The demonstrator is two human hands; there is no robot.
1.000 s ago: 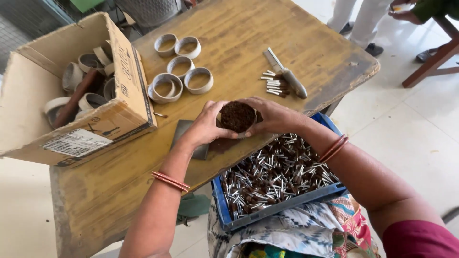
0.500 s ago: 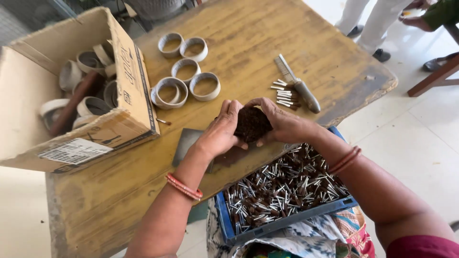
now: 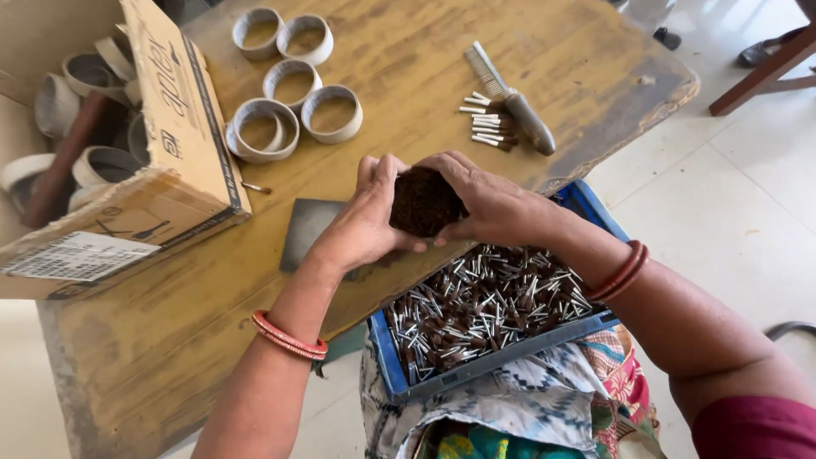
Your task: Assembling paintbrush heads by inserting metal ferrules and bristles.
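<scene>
Above the table's near edge, left hand (image 3: 367, 223) and right hand (image 3: 486, 204) cup a dark round bundle (image 3: 422, 201) between them — fingers of both wrapped around its sides, its dark top showing in the gap. The bundle sits over the blue tray (image 3: 387, 361) of short silver-tipped sticks (image 3: 484, 306) resting on the lap. On the wooden table (image 3: 408, 76): five pale rings (image 3: 293, 83), a comb-like tool (image 3: 508, 98) beside loose sticks, a cardboard box (image 3: 170, 119) at left.
</scene>
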